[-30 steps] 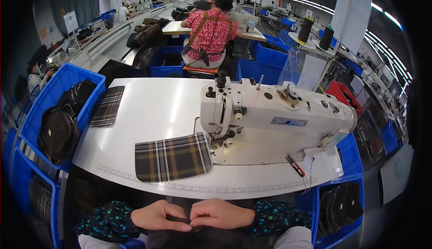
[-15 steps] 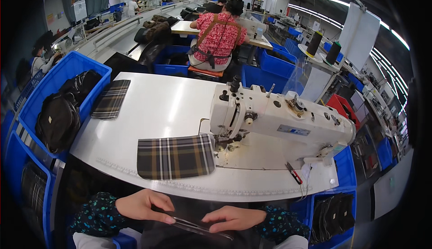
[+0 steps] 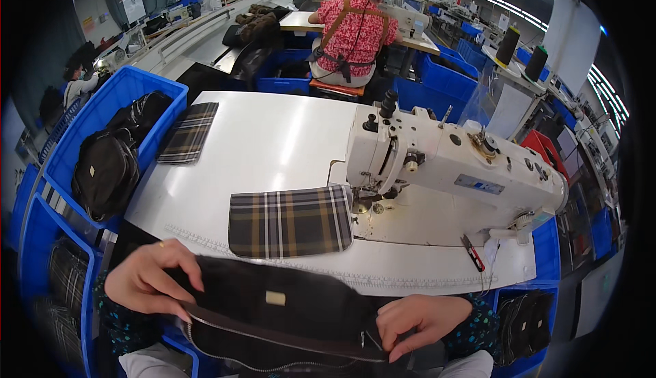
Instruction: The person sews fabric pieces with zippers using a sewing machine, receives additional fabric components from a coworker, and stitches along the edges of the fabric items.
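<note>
Rows of sewing stations are stretching away beneath strip lights, and a white bench [image 3: 266, 146] is spreading out before me. At my far left, a blue crate [image 3: 147, 83] is holding dark pouches [image 3: 106, 173], and below it a second blue crate [image 3: 41, 238] is holding plaid pieces [image 3: 66, 279]. Just beside the upper crate, a small plaid panel [image 3: 188, 132] is lying on the bench. Nearer me, my left hand [image 3: 158, 279] is pinching the left end of a black zippered pouch [image 3: 307, 310] between thumb and fingers. That pouch is hanging in front of the bench's near edge, its pale label [image 3: 275, 299] showing and its zip teeth curving along the side toward me. Beyond it, a larger plaid panel [image 3: 290, 221] is lying flat, its right edge reaching near the needle. Farther off, a co-worker [image 3: 355, 30] in a red patterned top is sitting facing away. My right hand [image 3: 420, 320] is gripping the pouch's right end, fingers curling and thumb pressing. Behind that hand, a white sewing machine [image 3: 451, 163] is standing on the bench, and red-handled snips [image 3: 473, 254] are lying before it. At the far right, another blue crate [image 3: 555, 306] is holding dark pieces [image 3: 525, 320].
</note>
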### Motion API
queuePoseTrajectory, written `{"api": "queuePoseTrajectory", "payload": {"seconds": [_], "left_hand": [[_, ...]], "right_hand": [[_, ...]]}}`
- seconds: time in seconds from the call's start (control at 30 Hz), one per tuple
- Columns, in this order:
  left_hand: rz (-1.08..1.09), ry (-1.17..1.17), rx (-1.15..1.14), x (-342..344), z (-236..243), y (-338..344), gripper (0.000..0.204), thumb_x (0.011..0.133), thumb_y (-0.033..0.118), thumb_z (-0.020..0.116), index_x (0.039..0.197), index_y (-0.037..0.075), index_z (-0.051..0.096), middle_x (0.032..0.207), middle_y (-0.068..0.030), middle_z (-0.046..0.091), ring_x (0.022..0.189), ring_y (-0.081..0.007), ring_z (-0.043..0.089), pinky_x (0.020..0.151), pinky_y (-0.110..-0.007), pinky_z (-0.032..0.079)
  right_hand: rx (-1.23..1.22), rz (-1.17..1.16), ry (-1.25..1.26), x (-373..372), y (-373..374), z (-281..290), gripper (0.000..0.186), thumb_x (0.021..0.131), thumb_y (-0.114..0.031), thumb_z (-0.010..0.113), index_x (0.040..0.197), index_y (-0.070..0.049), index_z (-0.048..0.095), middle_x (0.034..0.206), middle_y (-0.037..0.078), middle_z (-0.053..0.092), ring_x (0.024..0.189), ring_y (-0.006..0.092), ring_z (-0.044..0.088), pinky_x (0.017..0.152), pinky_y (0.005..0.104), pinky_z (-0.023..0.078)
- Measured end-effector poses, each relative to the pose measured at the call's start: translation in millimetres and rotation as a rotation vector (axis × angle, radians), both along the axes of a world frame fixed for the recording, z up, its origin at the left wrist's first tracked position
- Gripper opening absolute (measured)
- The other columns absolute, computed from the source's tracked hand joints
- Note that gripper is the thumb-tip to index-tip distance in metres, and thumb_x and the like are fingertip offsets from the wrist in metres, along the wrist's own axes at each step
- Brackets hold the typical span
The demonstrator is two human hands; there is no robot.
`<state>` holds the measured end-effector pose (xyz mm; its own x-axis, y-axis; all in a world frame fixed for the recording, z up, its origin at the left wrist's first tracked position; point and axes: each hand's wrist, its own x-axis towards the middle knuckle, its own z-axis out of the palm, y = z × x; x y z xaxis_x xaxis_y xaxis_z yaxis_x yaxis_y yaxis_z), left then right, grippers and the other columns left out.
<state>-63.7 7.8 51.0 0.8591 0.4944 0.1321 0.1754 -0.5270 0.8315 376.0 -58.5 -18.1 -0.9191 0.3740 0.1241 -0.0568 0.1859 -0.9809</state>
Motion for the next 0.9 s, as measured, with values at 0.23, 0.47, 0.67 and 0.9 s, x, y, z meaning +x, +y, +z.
{"api": "queuePoseTrajectory", "payload": {"seconds": [0.23, 0.47, 0.67, 0.9], "left_hand": [[0.277, 0.083, 0.487, -3.3, 21.2, 34.5, 0.023, 0.068, 0.021, 0.089, 0.084, 0.009, 0.077, 0.105, -0.0082, 0.068, 0.104, -0.0289, 0.059, 0.09, -0.04, 0.044], [0.403, 0.611, 0.362, 16.2, -46.1, 88.8, 0.036, 0.073, 0.011, 0.085, 0.106, 0.006, 0.075, 0.117, -0.0106, 0.068, 0.113, -0.0315, 0.061, 0.097, -0.039, 0.05], [0.201, 0.332, 0.182, 43.2, -50.5, 115.7, 0.04, 0.086, 0.027, 0.079, 0.117, 0.003, 0.069, 0.115, -0.012, 0.069, 0.106, -0.0321, 0.065, 0.092, -0.039, 0.051], [0.53, 0.547, 0.583, 72.1, -125.2, 117.2, 0.035, 0.081, 0.024, 0.08, 0.108, 0.006, 0.067, 0.095, -0.0103, 0.068, 0.088, -0.0316, 0.065, 0.082, -0.04, 0.05]], "right_hand": [[0.811, -0.273, -0.275, -28.7, 24.4, -4.1, 0.008, 0.088, -0.012, 0.065, 0.094, -0.007, 0.063, 0.09, 0.005, 0.058, 0.083, 0.0246, 0.058, 0.07, 0.0355, 0.047], [1.243, -0.635, -0.355, -20.4, 101.0, -86.9, 0.033, 0.092, -0.021, 0.064, 0.118, -0.001, 0.063, 0.126, 0.013, 0.063, 0.121, 0.0288, 0.058, 0.1, 0.0403, 0.048], [1.171, -0.563, -0.428, -22.7, 108.5, -119.1, 0.044, 0.092, -0.025, 0.066, 0.127, 0.001, 0.06, 0.138, 0.018, 0.058, 0.13, 0.0296, 0.054, 0.109, 0.043, 0.043], [1.148, -0.677, -0.433, -21.5, 114.5, -110.8, 0.051, 0.09, -0.033, 0.068, 0.126, 0.002, 0.062, 0.134, 0.018, 0.06, 0.126, 0.031, 0.057, 0.107, 0.0445, 0.044]]}}
